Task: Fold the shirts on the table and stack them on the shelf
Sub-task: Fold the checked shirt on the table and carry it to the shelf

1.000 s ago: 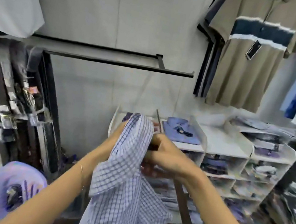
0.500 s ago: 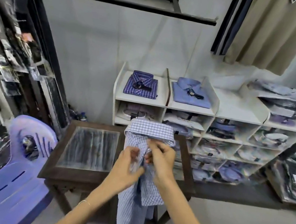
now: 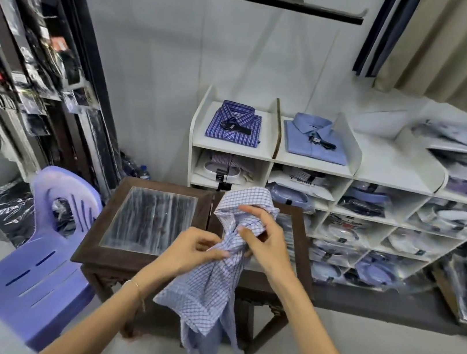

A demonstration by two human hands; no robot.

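Both hands hold a blue-and-white checked shirt (image 3: 212,279) up in the air above the near edge of the dark wooden counter (image 3: 135,259). The left hand (image 3: 195,248) pinches a bunch of the cloth below the collar, thumb and fingers closed on it, and the right hand (image 3: 265,242) has its grip curled round the collar area just above and beside it. The collar stands up over the right hand, while the body of the shirt hangs loose below both hands, down in front of the counter (its lower hem looks clear of the floor, though the blur makes that hard to tell). Behind the counter stands a white shelf (image 3: 312,166); on its top level lie a folded dark-blue plaid shirt (image 3: 234,122) and, in the next compartment to the right, a folded plain light-blue shirt (image 3: 314,142). A lilac plastic chair (image 3: 40,263) sits just left of the counter.
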